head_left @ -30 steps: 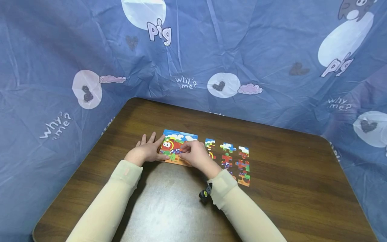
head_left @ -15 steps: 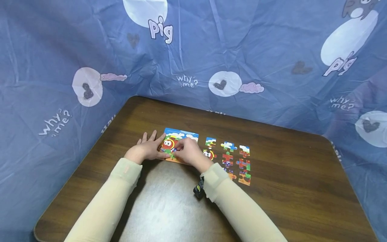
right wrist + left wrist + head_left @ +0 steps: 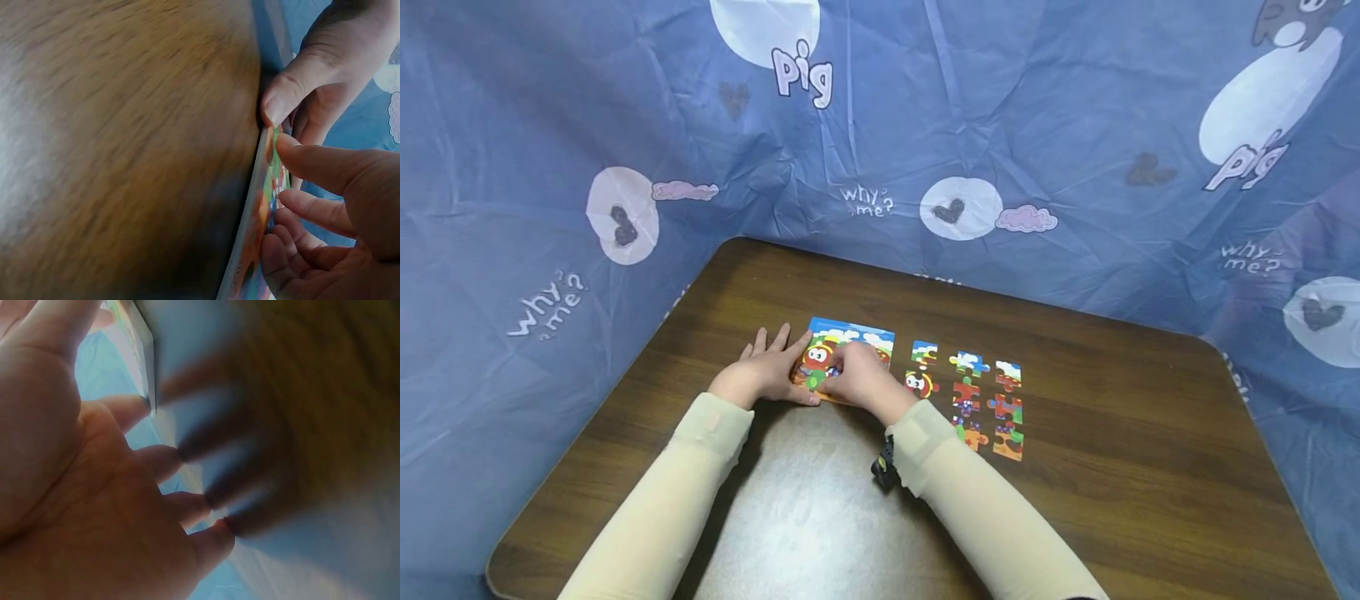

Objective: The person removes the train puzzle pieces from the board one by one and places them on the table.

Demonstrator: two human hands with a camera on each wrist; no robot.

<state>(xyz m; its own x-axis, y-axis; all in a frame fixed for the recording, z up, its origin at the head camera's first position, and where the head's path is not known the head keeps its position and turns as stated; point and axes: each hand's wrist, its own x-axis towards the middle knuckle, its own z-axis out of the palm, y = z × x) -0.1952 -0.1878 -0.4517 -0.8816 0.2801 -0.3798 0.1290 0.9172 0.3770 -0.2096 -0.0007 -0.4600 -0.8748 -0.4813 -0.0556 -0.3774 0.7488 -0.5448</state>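
A jigsaw board (image 3: 852, 324) printed with a bright cartoon scene lies flat on the table. My left hand (image 3: 762, 377) is at its left side, fingers spread and straight; the thumb lies along the front edge and the index finger along the left edge. Over the board's lower left is my right hand (image 3: 863, 379), which pinches a small puzzle piece (image 3: 815, 380) with green on it, against the board. In the right wrist view its thumb and fingers come down onto the board face; most of the piece is hidden.
Right of the board, several loose puzzle pieces (image 3: 967, 397) lie in columns on the wooden table (image 3: 1120, 433). A blue printed cloth (image 3: 880, 125) hangs behind and beside the table. A black wrist device (image 3: 884, 465) sits under the right cuff.
The right hand has slid left and slightly toward the near edge over the board, bringing the puzzle piece to the lower left corner. The left hand has stayed in place.
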